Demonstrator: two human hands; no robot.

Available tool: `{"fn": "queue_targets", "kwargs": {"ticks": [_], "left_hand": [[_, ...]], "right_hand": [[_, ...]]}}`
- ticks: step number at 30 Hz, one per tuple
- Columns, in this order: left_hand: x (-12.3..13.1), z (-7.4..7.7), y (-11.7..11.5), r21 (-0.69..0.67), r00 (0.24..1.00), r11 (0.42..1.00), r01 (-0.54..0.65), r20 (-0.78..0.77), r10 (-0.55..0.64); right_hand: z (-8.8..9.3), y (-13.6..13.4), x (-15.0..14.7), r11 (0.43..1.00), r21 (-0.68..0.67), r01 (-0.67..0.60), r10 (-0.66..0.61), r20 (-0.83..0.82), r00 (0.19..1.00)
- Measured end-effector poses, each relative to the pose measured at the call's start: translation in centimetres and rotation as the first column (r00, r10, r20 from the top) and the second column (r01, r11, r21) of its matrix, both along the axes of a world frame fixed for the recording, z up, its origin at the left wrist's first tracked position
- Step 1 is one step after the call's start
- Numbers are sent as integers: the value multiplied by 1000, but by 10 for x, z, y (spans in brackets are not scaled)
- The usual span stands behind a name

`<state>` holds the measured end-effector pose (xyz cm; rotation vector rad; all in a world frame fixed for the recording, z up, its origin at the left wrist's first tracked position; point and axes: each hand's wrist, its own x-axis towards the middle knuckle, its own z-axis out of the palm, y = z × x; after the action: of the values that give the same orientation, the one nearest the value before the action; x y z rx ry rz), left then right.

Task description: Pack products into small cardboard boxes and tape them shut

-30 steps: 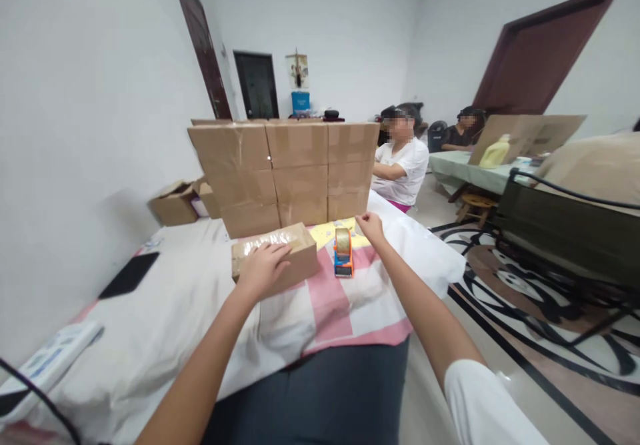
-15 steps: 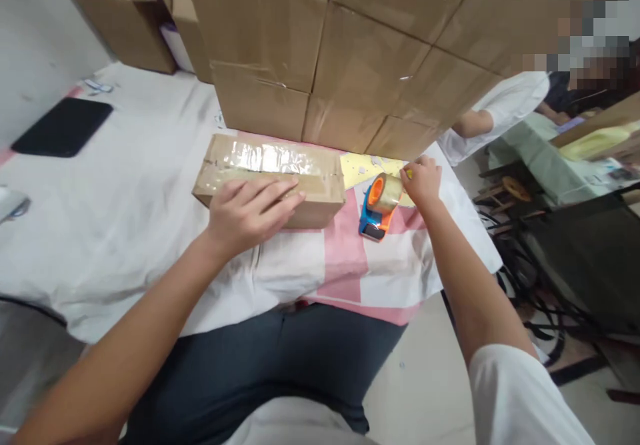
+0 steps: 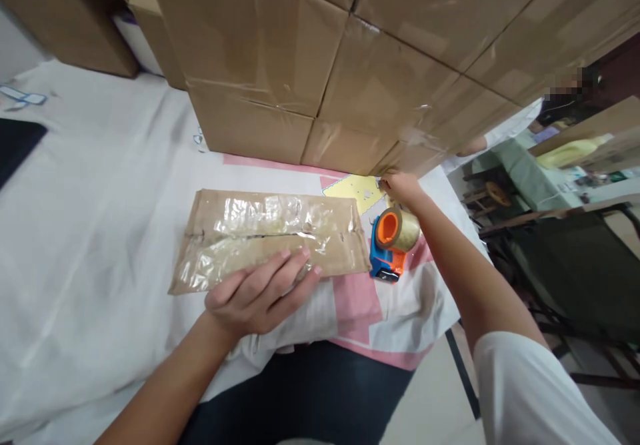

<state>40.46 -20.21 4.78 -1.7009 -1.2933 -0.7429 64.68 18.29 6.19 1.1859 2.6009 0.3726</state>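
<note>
A taped cardboard box [image 3: 273,221] lies on the cloth-covered table in front of me, clear tape shining across its top seam. My left hand [image 3: 265,291] rests on its near edge, fingers stretched out over the top. To the right of the box stands a blue and orange tape dispenser [image 3: 387,258] with a roll of clear tape [image 3: 407,233]. My right hand [image 3: 403,188] is beyond the dispenser, low by the foot of the stacked boxes. Its fingers are curled together, and whatever they hold is too small or hidden to make out.
A tall stack of cardboard boxes [image 3: 270,51] rises directly behind the work area. Open cartons [image 3: 75,18] stand at the back left, and a black flat object [image 3: 17,145] lies at the left edge. Beyond the table at right are a dark chair [image 3: 575,271] and another person's arm [image 3: 473,146].
The view has shifted closer. The box sits farther from the stack, nearer me, with my left hand still on it. My right hand has moved left and away from me, toward the stack's foot.
</note>
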Motion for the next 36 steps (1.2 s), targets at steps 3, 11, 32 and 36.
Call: {"fn": "queue_targets", "kwargs": {"ticks": [3, 11, 32, 36], "left_hand": [[0, -1, -1, -8, 1000, 1000, 19, 11, -19], [1, -2, -3, -35, 998, 999, 34, 56, -32], [1, -4, -5, -23, 993, 997, 68, 97, -66], [-3, -1, -2, 10, 992, 997, 78, 103, -79]], "right_hand": [[0, 0, 5, 1000, -17, -1, 0, -87, 996], [2, 14, 27, 936, 82, 344, -336, -95, 937], [9, -5, 23, 970, 76, 231, -212, -199, 957], [24, -28, 35, 984, 52, 170, -132, -431, 893]]}}
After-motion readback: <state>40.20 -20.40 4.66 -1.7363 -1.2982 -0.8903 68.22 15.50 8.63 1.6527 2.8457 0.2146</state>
